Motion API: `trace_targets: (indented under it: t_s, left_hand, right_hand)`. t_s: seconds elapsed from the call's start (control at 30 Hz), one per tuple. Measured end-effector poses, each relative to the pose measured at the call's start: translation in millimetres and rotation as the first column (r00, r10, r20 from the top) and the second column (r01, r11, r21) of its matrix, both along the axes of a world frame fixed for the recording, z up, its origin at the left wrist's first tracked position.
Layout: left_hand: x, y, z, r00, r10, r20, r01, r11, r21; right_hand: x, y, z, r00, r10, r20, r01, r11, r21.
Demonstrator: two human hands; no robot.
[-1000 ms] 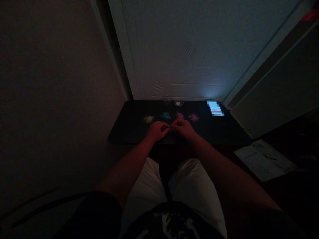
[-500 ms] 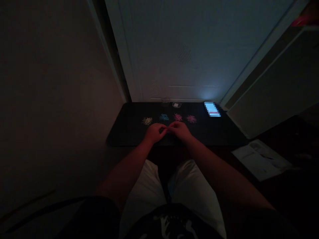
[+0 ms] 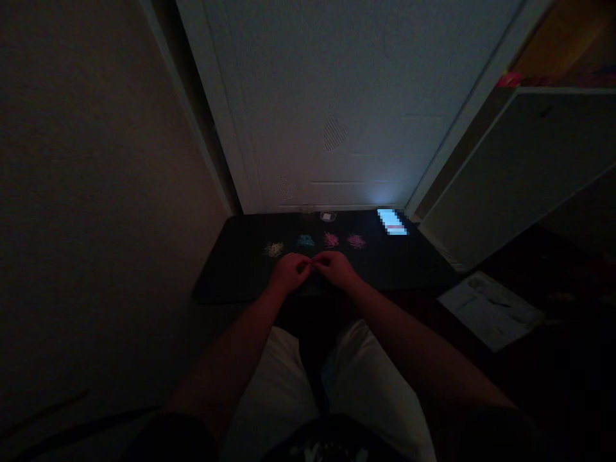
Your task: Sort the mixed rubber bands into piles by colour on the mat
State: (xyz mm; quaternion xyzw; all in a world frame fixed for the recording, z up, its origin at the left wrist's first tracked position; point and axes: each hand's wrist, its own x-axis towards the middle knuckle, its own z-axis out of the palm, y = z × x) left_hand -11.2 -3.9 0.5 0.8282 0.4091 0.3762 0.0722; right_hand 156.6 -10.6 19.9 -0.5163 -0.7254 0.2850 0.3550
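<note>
Above the near part of a dark tabletop (image 3: 399, 269), my left hand (image 3: 290, 272) and my right hand (image 3: 335, 267) meet at the fingertips. Both are closed in a pinch; whatever lies between the fingers is too small and dark to make out. Just beyond them, small thin sticks lie in separate heaps: a pale yellow heap (image 3: 274, 249), a blue heap (image 3: 305, 240), a pink heap (image 3: 331, 239) and a purplish-pink heap (image 3: 357, 241).
A lit phone (image 3: 392, 222) lies at the table's back right. Small clear round containers, one a lid-like dish (image 3: 328, 217), stand along the back edge by a white panel (image 3: 298, 96). Printed paper (image 3: 491, 311) lies lower right. The room is dim.
The camera view has shifted, so table and hands appear lower and slightly left. My hands stay pinched together at the fingertips, and the heaps look the same.
</note>
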Motion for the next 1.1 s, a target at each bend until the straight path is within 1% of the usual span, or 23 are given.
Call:
trace_targets:
  t_s: [0.13, 0.3, 0.47, 0.57, 0.67, 0.8, 0.97, 1.1]
  left_hand:
    - [0, 0, -0.8, 0.998, -0.047, -0.031, 0.046, 0.999, -0.002]
    - [0, -1, 1.0, 0.992, -0.099, -0.073, 0.099, 0.995, -0.003]
    - [3, -5, 4.0, 0.993, -0.083, -0.084, 0.083, 0.997, -0.005]
    - [8, -6, 6.5, 0.997, -0.059, -0.052, 0.058, 0.998, -0.023]
    - [13, -9, 9.4, 1.000, -0.018, -0.005, 0.018, 0.999, -0.050]
    - [13, -16, 9.9, 0.999, -0.027, -0.022, 0.024, 0.994, -0.108]
    - [8, -27, 4.5, 0.998, -0.052, 0.019, 0.055, 0.980, -0.189]
    - [8, -28, 2.1, 0.997, -0.046, 0.055, 0.060, 0.958, -0.281]
  right_hand:
    - [3, -3, -3.0, 1.000, -0.002, 0.030, 0.000, 0.998, 0.060]
    - [5, -2, -7.6, 0.995, 0.064, 0.077, -0.072, 0.992, 0.100]
    - [9, -3, -9.9, 0.991, 0.080, 0.112, -0.097, 0.983, 0.156]
    - [13, -5, -9.9, 0.991, 0.089, 0.104, -0.106, 0.979, 0.176]
    - [17, -11, -9.1, 0.995, 0.083, 0.060, -0.093, 0.980, 0.175]
    - [15, -22, -11.9, 0.997, 0.082, 0.018, -0.083, 0.983, 0.163]
    - [7, -35, -21.4, 0.999, -0.016, -0.036, 0.019, 0.996, 0.090]
    - [6, -35, -23.4, 0.997, -0.054, -0.055, 0.057, 0.997, 0.049]
